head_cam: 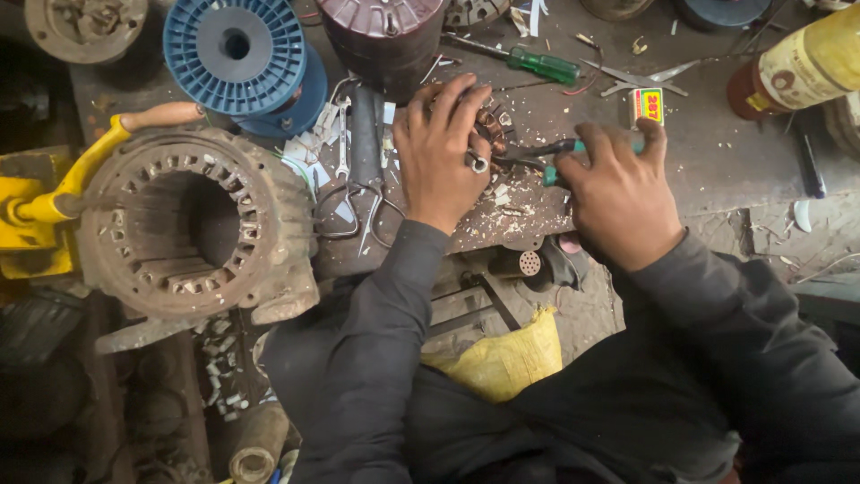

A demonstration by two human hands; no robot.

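My left hand (pixel 441 152) lies palm down over a small motor stator with copper windings (pixel 494 128) on the dirty workbench (pixel 717 161), its fingers curled around it. A ring shows on one finger. My right hand (pixel 618 193) grips pliers with teal handles (pixel 557 161), whose dark jaws point left to the windings beside my left hand. Both arms wear dark sleeves.
A large rusty stator housing (pixel 193 224) sits at left beside a yellow tool (pixel 54 202). Blue plastic spools (pixel 242 58), a dark round motor (pixel 385 36), a green-handled screwdriver (pixel 528 61), scissors (pixel 358 211), a matchbox (pixel 649 105) and a bottle (pixel 806 67) surround the hands. A yellow sack (pixel 506 358) lies below.
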